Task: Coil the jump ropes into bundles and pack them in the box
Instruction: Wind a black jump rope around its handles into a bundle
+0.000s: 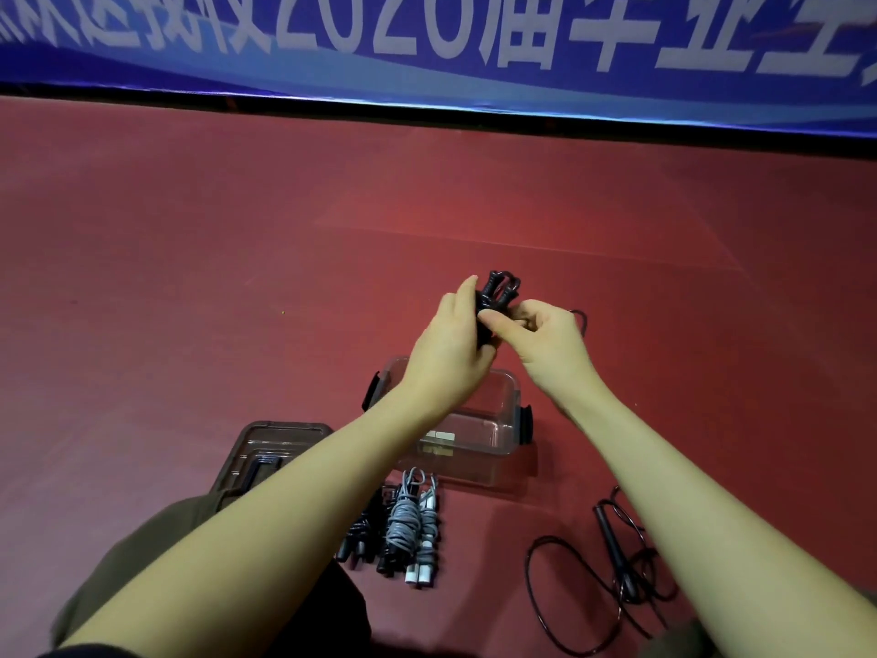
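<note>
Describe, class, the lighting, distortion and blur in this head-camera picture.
Head view: dim, reddish light overall; wide-angle lens bows the blue banner and stretches both forearms; black rope bundle between left hand and right hand shows little detail; clear box has faint glare.

Colours on the red floor, from the black bundle outward

The rope bundle between the fingers is black. Below the fingers, the box is clear with black latches, and its lid is smoky brown. Nearer, one coiled rope is grey with white handles, its neighbour is black. The loose rope to the right is black. The floor is dark red; the banner beyond the fingers is blue with white characters.
</note>
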Demonstrator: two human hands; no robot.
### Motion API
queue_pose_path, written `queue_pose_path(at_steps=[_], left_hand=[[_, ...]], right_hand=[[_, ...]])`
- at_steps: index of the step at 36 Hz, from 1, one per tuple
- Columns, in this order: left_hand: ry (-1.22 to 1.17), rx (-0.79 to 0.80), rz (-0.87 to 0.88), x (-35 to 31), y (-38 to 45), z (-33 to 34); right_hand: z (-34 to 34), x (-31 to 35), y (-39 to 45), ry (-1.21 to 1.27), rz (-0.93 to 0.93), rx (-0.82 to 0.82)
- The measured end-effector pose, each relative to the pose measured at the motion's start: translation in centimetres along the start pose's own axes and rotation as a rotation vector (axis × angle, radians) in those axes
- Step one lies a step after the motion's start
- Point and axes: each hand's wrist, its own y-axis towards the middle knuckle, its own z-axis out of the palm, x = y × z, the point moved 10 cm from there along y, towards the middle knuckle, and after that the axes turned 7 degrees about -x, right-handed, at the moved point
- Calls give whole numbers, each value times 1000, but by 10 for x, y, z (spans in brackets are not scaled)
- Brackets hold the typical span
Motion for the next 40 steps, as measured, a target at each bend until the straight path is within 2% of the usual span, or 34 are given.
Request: queue_pose_path(at_steps=[8, 11, 13, 15, 19, 23, 27, 31, 37, 40], left_hand=[[-51, -95, -101, 11, 8, -12], [-155, -85, -140, 16, 10, -13], [-249, -57, -180, 17, 8, -12], [-313, -1, -203, 15, 7, -8], [-405, 139, -220, 14, 2, 9], [-279, 134, -212, 21, 4, 8], [-249, -8, -182, 20, 7, -6], [-62, -74, -13, 3, 0, -6], [75, -115, 57, -3, 0, -8], [116, -125, 50, 5, 5, -13]], right_hand=[[21, 18, -8, -148, -169, 210], [17, 13, -4, -215, -197, 180], [11, 4, 0, -236, -139, 132], [10, 0, 1, -241, -87, 151], [13, 7, -1, -219, -133, 174], [7, 6, 0, -217, -125, 95], [2, 6, 3, -180, -99, 22], [-6, 5, 9, -136, -115, -47], [4, 16, 2, -153, -198, 61], [13, 20, -3, -283, -286, 152]])
